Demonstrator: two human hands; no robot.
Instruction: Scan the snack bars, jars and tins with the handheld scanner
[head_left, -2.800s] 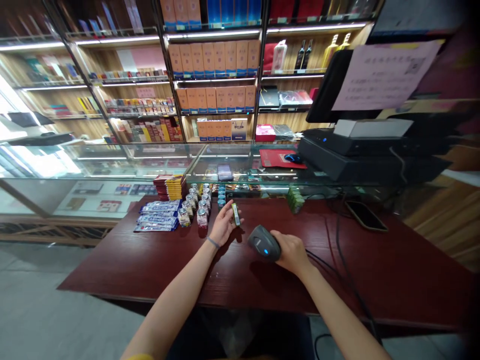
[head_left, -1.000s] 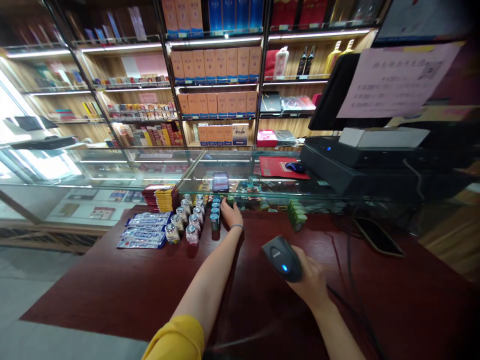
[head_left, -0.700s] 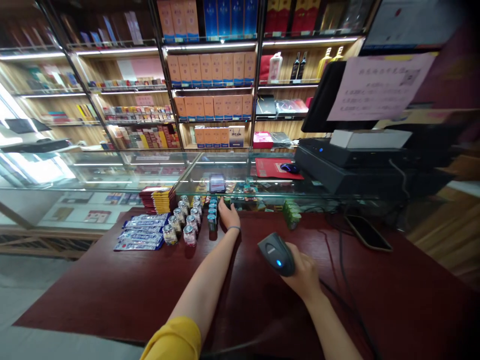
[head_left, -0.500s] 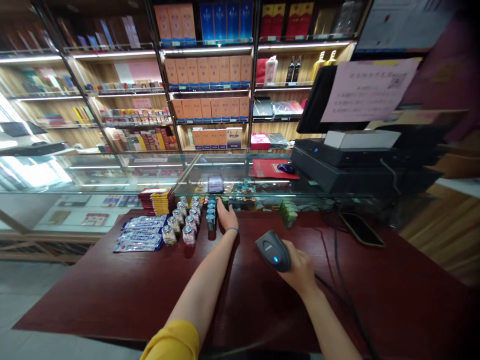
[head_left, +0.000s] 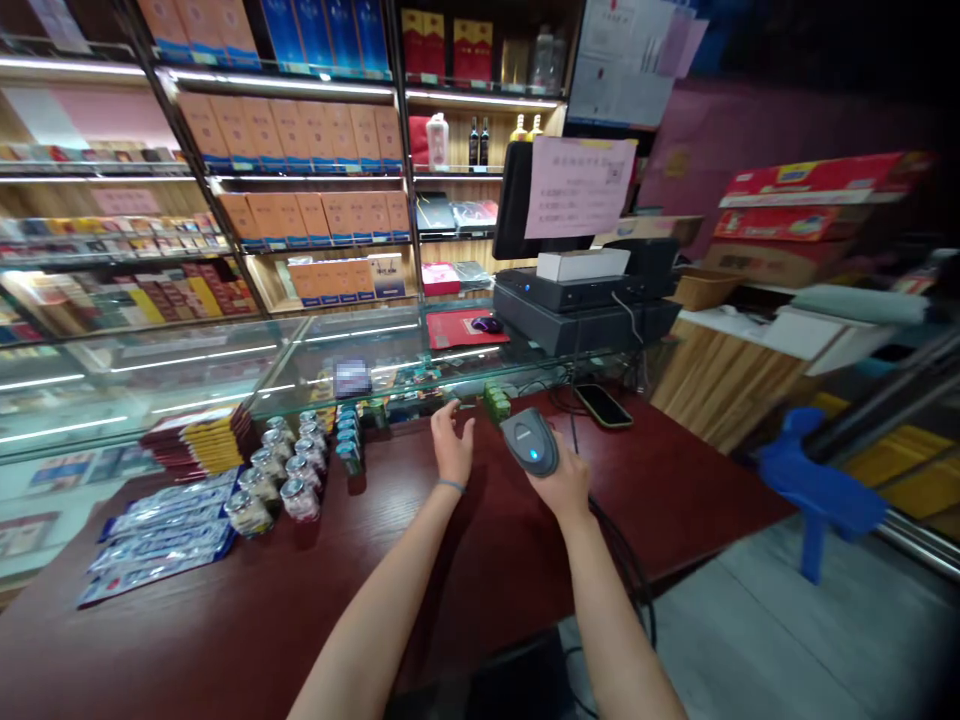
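Note:
My right hand (head_left: 562, 482) is wrapped round a dark grey barcode scanner (head_left: 529, 440) with a lit blue light. Its cable trails down over the dark red table (head_left: 390, 590). My left hand (head_left: 453, 450) is above the table with fingers and thumb apart and nothing in it. Just beyond and to its right stands a short row of small green packs (head_left: 496, 402), partly behind the scanner. Left of that hand is a row of small teal containers (head_left: 348, 440). Farther left come two rows of small lidded jars (head_left: 300, 497).
Blue-and-silver sachets (head_left: 161, 535) and stacked yellow and red packets (head_left: 210, 440) lie at the left. A phone (head_left: 604, 406) rests near the back right. Behind are a glass counter (head_left: 292, 360) and monitor (head_left: 514, 210); a blue stool (head_left: 821, 480) stands right.
The view has swung to the right. My left hand has left the teal row and moved right towards the green packs. The scanner stays in my right hand, now closer to those packs.

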